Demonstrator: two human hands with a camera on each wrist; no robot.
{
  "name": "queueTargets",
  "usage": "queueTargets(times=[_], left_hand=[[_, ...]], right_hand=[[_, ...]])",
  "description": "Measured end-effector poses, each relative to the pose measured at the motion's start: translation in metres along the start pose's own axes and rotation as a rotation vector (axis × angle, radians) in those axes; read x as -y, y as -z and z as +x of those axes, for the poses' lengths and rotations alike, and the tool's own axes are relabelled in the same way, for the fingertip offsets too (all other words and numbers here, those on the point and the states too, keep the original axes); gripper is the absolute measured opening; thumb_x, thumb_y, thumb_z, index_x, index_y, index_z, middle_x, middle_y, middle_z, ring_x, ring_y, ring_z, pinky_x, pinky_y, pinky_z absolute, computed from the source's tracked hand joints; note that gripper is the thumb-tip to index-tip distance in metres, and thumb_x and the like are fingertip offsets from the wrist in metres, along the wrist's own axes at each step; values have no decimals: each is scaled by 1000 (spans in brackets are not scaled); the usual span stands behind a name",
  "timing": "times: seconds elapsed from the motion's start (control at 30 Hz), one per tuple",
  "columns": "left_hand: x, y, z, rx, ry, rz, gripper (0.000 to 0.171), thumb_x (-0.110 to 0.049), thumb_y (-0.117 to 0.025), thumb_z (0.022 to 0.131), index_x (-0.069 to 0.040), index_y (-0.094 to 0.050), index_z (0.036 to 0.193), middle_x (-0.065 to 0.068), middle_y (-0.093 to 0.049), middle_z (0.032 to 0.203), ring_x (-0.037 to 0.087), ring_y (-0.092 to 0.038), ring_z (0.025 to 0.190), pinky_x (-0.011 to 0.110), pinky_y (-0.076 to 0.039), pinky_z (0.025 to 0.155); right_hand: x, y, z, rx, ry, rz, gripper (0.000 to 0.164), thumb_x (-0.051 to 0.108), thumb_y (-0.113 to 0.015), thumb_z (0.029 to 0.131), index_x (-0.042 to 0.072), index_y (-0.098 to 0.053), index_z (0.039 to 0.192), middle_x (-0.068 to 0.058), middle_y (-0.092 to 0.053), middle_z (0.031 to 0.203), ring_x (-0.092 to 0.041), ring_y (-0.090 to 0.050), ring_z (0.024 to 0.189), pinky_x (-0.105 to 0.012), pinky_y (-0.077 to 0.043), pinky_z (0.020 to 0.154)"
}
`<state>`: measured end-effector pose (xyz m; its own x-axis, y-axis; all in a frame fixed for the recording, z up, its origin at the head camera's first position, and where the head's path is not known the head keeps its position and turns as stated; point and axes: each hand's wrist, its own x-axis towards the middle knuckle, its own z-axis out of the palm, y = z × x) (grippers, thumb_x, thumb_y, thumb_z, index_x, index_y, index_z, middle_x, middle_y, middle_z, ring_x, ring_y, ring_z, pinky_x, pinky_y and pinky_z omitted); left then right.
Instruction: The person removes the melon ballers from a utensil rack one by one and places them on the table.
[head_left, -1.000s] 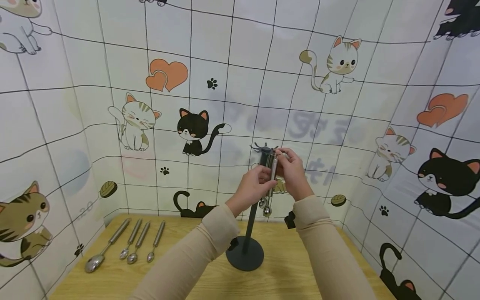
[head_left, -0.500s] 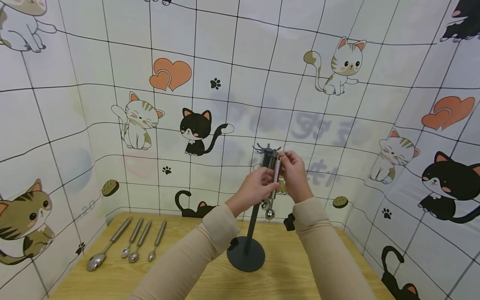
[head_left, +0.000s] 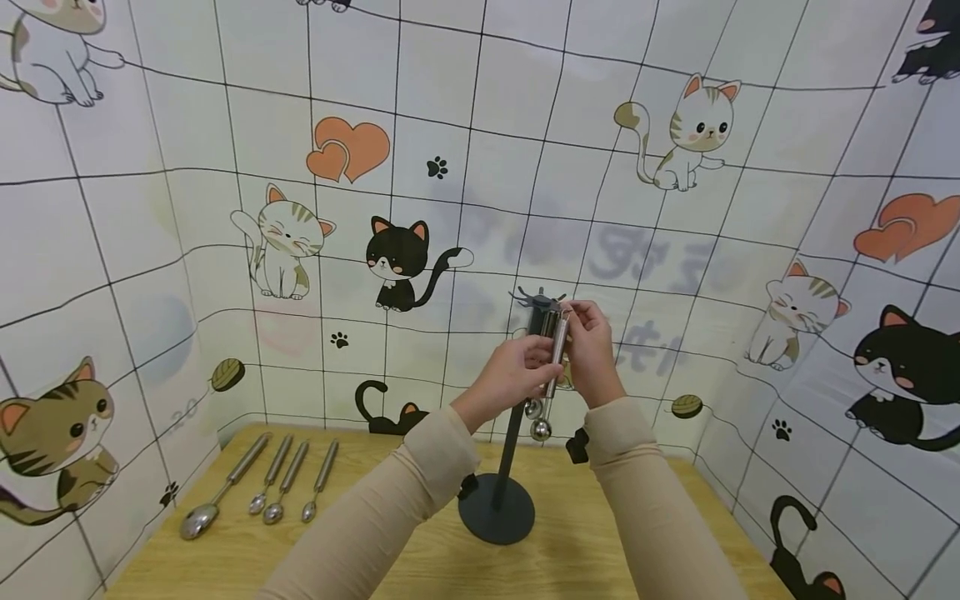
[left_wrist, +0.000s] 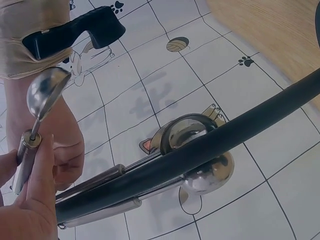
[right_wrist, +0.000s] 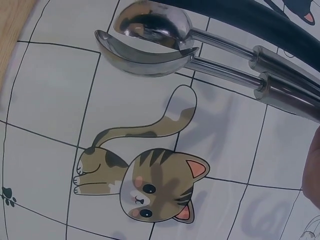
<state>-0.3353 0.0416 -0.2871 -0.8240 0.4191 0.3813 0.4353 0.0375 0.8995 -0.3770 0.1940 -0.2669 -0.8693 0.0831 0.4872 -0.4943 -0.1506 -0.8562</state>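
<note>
A metal spoon [head_left: 559, 340] hangs nearly upright at the dark hook stand [head_left: 510, 446]. My left hand [head_left: 512, 368] pinches its handle between thumb and fingers. Near the hooks, my right hand [head_left: 591, 343] holds the top end of that handle with thumb and forefinger; the exact contact is small. In the left wrist view the held spoon's bowl [left_wrist: 47, 92] points away from the left fingers. Behind the stand's pole two more metal spoons hang; one bowl [left_wrist: 210, 172] shows below the pole. Two of the bowls, one in front [right_wrist: 145, 60], fill the top of the right wrist view.
Left on the wooden table [head_left: 420, 542] lie a large spoon [head_left: 201, 520] and several smaller ones, including a short one [head_left: 311, 507]. The stand's round base [head_left: 497, 515] rests on the tabletop. A cat-patterned sheet [head_left: 480, 167] surrounds the table.
The head view has shifted a little, so everything sits slightly further right. Both hands stay at the hooks with the same spoon, its handle tilting slightly more.
</note>
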Motion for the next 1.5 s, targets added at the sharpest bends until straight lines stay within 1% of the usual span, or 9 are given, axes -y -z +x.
queueTargets(times=[0.27,0.43,0.6,0.83,0.97,1.1,1.23,1.37,1.5], left_hand=[[-4,0,-2,17,-15,5,39,-16,-69,99,-9,-60,136,5,-70,118,14,-69,103,34,-61,77],[-6,1,-1,44,-25,-3,41,-16,-69,99,-9,-60,138,7,-69,123,14,-68,107,34,-61,78],[-7,3,-3,60,-35,-35,42,-14,-68,99,-7,-59,139,6,-71,120,16,-70,104,35,-61,77],[-1,8,-7,60,-37,-12,44,-18,-70,99,-7,-58,140,2,-73,113,16,-72,100,34,-60,78],[3,13,-11,56,-33,23,47,-18,-69,100,-8,-55,143,6,-73,117,13,-71,101,35,-60,80],[6,20,-13,55,-24,54,54,-19,-68,100,-13,-49,150,7,-73,118,16,-71,98,39,-59,76],[12,26,-15,54,-22,29,54,-16,-71,98,-13,-51,148,9,-72,114,22,-72,100,40,-60,77],[17,33,-20,32,-10,19,53,-13,-74,95,-13,-55,144,10,-69,118,23,-71,104,38,-61,78],[24,42,-26,26,-3,35,57,-13,-75,94,-13,-52,147,14,-65,125,22,-70,107,38,-62,78]], right_hand=[[0,2,0,10,-7,-22,16,28,-54,106,13,-57,112,0,-57,102,-12,-48,79,-24,-45,67],[-2,3,0,11,5,-40,18,29,-58,105,12,-58,111,3,-56,96,-10,-45,77,-23,-41,67],[-1,5,0,20,-6,-54,18,31,-57,105,13,-58,109,2,-58,100,-11,-48,78,-25,-45,68],[1,9,-1,34,-23,-86,14,27,-56,106,14,-57,111,0,-56,98,-12,-53,79,-27,-51,69],[1,11,-1,57,-12,-105,17,30,-57,106,14,-57,112,0,-52,91,-14,-48,74,-30,-49,67],[1,13,1,77,2,-96,19,30,-57,105,13,-57,111,-1,-49,86,-16,-44,71,-30,-47,65],[2,14,2,79,1,-104,18,30,-57,105,13,-57,112,-2,-49,86,-16,-44,71,-31,-47,65],[4,15,2,80,-1,-121,19,31,-57,105,14,-57,112,-2,-49,88,-16,-45,72,-32,-48,66],[4,16,2,80,0,-132,20,32,-57,104,13,-57,112,-3,-48,87,-17,-45,72,-32,-50,67]])
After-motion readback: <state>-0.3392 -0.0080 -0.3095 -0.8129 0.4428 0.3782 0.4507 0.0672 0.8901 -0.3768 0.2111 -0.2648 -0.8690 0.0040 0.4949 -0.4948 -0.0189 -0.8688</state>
